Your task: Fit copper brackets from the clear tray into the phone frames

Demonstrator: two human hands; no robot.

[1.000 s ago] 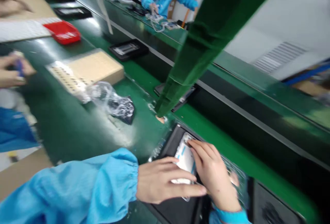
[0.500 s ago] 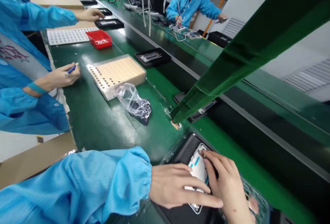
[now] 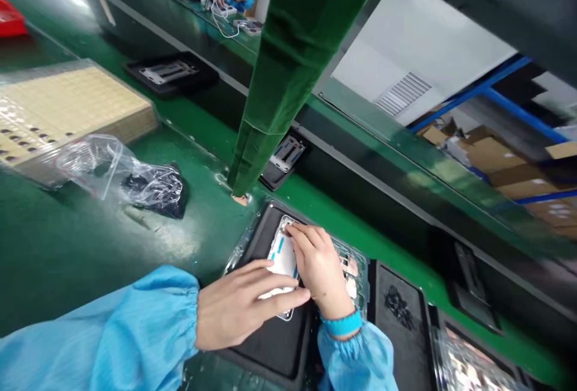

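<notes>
A white phone frame (image 3: 282, 256) with blue tabs lies in a black tray (image 3: 274, 349) near the table's front edge. My left hand (image 3: 238, 307) lies over the frame's lower end, fingers stretched flat and pressing it down. My right hand (image 3: 318, 265) rests on the frame's upper right side, fingertips pinched together near its top edge. Whether they hold a small part I cannot tell. Both arms wear light blue sleeves.
A green post (image 3: 288, 72) slants up from the bench just behind the tray. A clear bag of dark parts (image 3: 135, 178) and a wrapped stack of tan sheets (image 3: 67, 109) lie left. More black trays (image 3: 174, 72) (image 3: 399, 313) sit on the belt and at right. A person in blue works far behind.
The view has swung right and down, so the neighbour at left is out of sight. My hands stay on the white frame; the right fingertips shifted slightly along its top edge.
</notes>
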